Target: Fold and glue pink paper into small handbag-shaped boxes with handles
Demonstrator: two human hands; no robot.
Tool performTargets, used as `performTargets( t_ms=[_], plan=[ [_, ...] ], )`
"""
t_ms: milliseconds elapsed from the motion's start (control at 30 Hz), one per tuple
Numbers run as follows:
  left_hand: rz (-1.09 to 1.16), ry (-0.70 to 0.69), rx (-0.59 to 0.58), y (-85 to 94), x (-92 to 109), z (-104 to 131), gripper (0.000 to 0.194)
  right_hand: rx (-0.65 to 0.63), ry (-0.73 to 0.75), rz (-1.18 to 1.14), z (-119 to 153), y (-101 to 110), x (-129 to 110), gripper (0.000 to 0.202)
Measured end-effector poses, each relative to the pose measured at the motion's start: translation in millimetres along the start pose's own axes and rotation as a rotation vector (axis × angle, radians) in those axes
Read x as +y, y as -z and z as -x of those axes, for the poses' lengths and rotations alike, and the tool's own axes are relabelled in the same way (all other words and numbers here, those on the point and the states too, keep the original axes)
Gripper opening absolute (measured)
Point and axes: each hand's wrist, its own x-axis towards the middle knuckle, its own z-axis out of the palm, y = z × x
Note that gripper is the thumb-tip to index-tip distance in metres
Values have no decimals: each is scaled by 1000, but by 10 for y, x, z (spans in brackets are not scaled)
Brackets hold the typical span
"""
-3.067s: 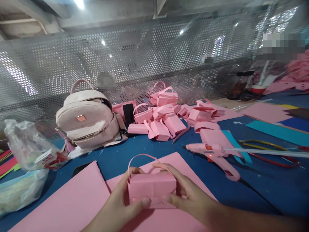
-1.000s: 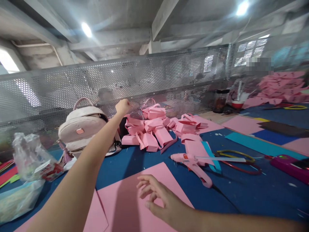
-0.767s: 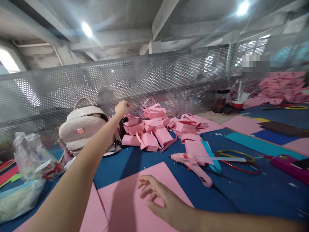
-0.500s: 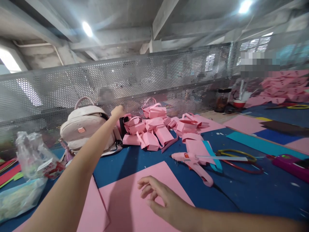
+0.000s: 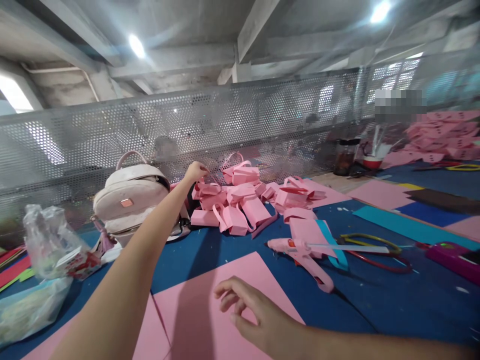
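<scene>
My left hand (image 5: 197,171) is stretched out to the far side of the table, at the left end of a heap of small pink paper baskets (image 5: 234,219). Its fingers point down beside the baskets, and whether they grip one is too small and blurred to make out. Over a large pink paper sheet (image 5: 236,272) hovers my right hand (image 5: 255,315), fingers loosely curled and apart from the thumb, with nothing in it. A pink glue gun (image 5: 302,250) with a white glue stick lies to the right of the sheet.
A cream backpack (image 5: 131,200) stands left of the baskets, under my left arm. Scissors (image 5: 390,245) and a purple device (image 5: 453,260) lie at right. Plastic bags (image 5: 45,245) sit at left. A perforated metal screen (image 5: 225,120) closes off the back, near a dark jar (image 5: 345,157).
My left hand has moved right, from beside the backpack to the left end of the basket heap. My right hand has stayed almost in place over the sheet.
</scene>
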Motion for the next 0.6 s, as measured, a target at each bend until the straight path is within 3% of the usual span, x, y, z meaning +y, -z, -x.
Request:
performTargets(
  t_ms=[267, 600],
  plan=[
    [43, -113, 84, 67, 269, -257, 35, 0, 8, 12, -8, 7, -61, 39],
    [-10, -209, -33, -177, 210, -108, 35, -8, 30, 18, -17, 18, -23, 45]
  ],
)
